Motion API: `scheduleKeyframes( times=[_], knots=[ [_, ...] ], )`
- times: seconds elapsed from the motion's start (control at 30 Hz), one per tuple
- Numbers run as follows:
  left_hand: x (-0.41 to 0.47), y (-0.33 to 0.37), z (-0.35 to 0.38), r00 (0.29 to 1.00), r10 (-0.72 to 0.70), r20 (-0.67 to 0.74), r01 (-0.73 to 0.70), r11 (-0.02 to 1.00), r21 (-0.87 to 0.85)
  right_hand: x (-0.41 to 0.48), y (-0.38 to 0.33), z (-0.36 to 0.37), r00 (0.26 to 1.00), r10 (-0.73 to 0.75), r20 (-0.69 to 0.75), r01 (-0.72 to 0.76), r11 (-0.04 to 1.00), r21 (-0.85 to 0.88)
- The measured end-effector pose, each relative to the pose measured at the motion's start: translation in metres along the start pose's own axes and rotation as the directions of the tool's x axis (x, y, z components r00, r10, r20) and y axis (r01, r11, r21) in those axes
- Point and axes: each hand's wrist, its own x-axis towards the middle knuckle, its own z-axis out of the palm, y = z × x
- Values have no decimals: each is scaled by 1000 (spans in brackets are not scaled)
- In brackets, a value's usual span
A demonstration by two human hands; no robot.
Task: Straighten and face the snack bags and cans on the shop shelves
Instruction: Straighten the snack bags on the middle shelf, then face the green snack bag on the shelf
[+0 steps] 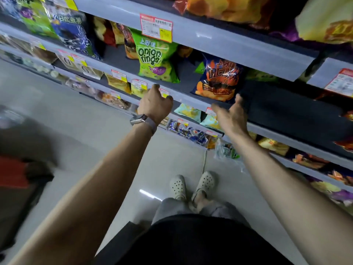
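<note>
A green onion rings bag [156, 58] stands upright on the middle shelf [183, 96]. To its right a dark blue and orange snack bag [219, 79] leans near the shelf's front edge. My left hand [155, 105], with a watch on the wrist, hovers at the shelf edge below the green bag, its fingers loosely curled and holding nothing. My right hand [232, 115] is spread just below the blue and orange bag, blurred and holding nothing. I see no cans.
More snack bags fill the shelf above [229, 8], the far left [72, 31] and the lower shelves [193, 111]. Price labels [156, 27] line the shelf edges. A dark stretch of shelf lies right of the blue bag. Below are my feet [191, 185] on a pale floor.
</note>
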Motion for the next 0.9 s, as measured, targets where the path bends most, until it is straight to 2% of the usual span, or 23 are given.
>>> scheduleKeyframes(
  times=[0.17,0.4,0.53,0.8,0.9],
  knots=[
    [19,-7,-8,993,-50,-103,46,998,-39,20,-7,30,995,-11,-104,33,975,220],
    [62,-27,-26,981,-17,-193,-18,984,-178,39,1,53,957,15,-290,80,946,314],
    [91,-31,-27,988,15,-151,-55,961,-270,47,0,55,951,32,-307,54,962,269],
    [120,-33,-31,986,154,-55,-164,948,-274,44,-11,55,937,87,-339,-61,995,84],
    [129,-34,-30,979,200,-46,-204,931,-301,46,-8,55,936,98,-339,-74,994,85]
  ],
)
